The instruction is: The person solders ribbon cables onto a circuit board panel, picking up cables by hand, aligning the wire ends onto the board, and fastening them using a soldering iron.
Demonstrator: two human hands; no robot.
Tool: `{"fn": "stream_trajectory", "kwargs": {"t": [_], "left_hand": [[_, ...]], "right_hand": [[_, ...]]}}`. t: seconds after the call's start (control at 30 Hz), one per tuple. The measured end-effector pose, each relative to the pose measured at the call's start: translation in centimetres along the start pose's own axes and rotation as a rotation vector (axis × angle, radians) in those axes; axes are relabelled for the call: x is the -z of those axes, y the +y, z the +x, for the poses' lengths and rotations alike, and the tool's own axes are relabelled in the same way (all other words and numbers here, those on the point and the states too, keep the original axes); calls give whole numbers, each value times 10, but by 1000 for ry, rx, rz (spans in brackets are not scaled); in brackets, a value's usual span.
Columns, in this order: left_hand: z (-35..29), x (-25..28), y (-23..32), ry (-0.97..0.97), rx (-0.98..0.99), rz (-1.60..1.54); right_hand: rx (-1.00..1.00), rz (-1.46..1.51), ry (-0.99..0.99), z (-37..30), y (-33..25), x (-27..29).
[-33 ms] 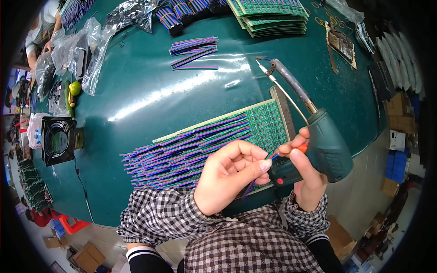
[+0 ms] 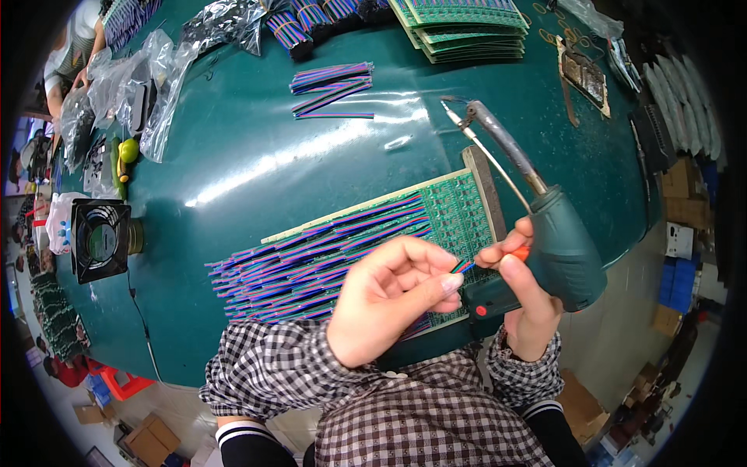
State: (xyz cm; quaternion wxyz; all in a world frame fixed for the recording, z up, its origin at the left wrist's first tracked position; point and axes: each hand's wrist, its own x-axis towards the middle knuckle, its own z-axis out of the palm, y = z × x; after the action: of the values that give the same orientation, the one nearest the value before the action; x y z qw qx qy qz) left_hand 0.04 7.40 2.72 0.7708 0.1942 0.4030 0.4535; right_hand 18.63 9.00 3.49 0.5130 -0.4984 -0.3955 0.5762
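Observation:
My left hand (image 2: 401, 300) pinches a short multicoloured ribbon wire (image 2: 464, 267) between thumb and fingertips. My right hand (image 2: 523, 292) is wrapped around a dark green soldering gun (image 2: 564, 249) with an orange-red trigger. Its thumb and fingertips come close to the wire's end; I cannot tell whether they touch it. The gun's metal tip and thin feed tube point up and away to the left. Under my hands lies a green circuit board panel (image 2: 459, 206), its left part covered by rows of ribbon wires (image 2: 288, 276).
A grey bar (image 2: 484, 187) stands against the panel's right end. Beyond are a loose pile of ribbon wires (image 2: 333, 82) and stacked circuit boards (image 2: 467, 31). A black fan (image 2: 101, 241) and plastic bags (image 2: 159, 93) are at left. Another person's arm (image 2: 95, 47) shows far left.
The soldering gun and my right hand have shifted very slightly to the right. My left hand has barely moved and still pinches the wire.

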Motion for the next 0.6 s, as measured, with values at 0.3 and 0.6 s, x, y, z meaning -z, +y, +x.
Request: {"fn": "stream_trajectory", "kwargs": {"t": [0.3,0.6], "left_hand": [[44,69,75,228,-388,-220],[47,114,59,557,-702,554]], "right_hand": [[10,168,70,1,-1,26],[35,111,107,-4,-1,41]]}}
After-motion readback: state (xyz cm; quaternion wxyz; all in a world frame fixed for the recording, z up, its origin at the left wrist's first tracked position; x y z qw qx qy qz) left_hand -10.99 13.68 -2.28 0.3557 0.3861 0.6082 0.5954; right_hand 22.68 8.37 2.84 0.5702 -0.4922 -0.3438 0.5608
